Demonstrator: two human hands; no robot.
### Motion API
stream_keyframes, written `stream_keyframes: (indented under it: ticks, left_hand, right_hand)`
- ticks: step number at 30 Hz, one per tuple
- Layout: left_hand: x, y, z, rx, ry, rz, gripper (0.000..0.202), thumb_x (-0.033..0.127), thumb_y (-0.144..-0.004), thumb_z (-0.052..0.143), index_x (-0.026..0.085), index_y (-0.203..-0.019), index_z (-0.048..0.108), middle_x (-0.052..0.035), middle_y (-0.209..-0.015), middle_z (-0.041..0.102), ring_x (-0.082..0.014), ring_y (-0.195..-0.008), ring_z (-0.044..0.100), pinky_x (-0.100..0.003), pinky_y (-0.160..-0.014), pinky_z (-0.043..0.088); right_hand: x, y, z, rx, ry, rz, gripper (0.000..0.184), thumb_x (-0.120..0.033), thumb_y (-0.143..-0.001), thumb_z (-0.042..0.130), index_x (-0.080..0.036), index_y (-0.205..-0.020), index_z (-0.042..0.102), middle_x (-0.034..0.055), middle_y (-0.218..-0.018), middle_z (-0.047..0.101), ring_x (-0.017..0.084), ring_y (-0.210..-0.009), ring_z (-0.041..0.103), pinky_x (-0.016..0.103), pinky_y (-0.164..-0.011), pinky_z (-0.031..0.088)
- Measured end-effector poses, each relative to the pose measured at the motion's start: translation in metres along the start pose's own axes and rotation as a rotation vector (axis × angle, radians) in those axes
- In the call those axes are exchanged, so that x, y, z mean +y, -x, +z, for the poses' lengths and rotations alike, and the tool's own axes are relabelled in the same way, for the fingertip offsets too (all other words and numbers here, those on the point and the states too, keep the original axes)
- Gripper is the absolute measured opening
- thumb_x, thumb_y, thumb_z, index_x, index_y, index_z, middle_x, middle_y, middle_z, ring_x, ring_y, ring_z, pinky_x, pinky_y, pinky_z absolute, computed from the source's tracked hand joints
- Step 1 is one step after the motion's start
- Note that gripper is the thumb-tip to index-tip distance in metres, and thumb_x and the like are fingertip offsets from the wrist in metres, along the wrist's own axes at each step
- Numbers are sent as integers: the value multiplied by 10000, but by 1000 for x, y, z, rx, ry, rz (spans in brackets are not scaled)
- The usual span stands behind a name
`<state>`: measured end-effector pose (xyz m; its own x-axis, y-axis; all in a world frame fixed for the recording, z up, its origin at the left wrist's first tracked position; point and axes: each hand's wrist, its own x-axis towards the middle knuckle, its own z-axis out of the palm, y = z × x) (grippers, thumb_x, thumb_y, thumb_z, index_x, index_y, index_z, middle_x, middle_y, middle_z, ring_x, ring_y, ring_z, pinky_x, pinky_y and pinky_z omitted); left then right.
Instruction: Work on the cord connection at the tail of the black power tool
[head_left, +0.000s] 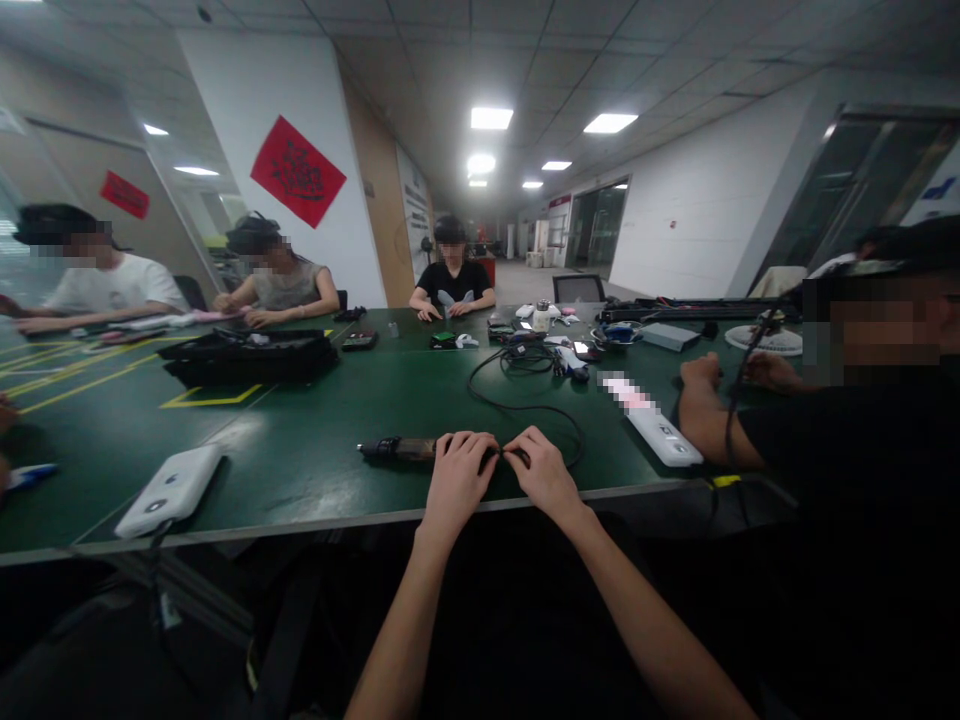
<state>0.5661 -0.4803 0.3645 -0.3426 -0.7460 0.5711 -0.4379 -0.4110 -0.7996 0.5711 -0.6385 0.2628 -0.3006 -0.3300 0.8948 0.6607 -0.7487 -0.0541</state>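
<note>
A long dark tool with a brownish body (396,449) lies on the green table (315,440) near its front edge. My left hand (459,470) is closed around the tool's right end. My right hand (541,468) sits just beside it, fingers curled on the black cable (525,408) where it leaves the tool. The cable loops away across the table towards a tangle of wires. What is under my fingers is hidden.
A white device (171,489) lies at the front left and another (660,430) at the right. A black bag (251,355) and small gadgets (540,330) sit mid-table. A person's forearm (705,415) rests close on my right; three more people sit on the far side.
</note>
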Motion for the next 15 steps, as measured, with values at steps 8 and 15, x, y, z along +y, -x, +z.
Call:
stream_keyframes:
  ticks: [8, 15]
  left_hand:
    - [1, 0, 1, 5, -11, -9, 125, 245, -991, 646, 303, -1102, 660, -12, -1210, 726, -271, -1179, 583, -498, -1081, 367]
    - [4, -1, -2, 0, -14, 8, 155, 249, -986, 649, 318, -1125, 660, -1, -1251, 715, -263, -1204, 575, -485, -1092, 363]
  right_hand:
    - [-1, 0, -1, -3, 1, -3, 131, -176, -1009, 598, -244, -977, 705, 48, -1049, 632, 199, -938, 658, 322, -851, 533]
    - [-2, 1, -1, 1, 14, -1, 113, -193, -1006, 605, -250, -1009, 702, 46, -1037, 636, 196, -895, 651, 316, -819, 528]
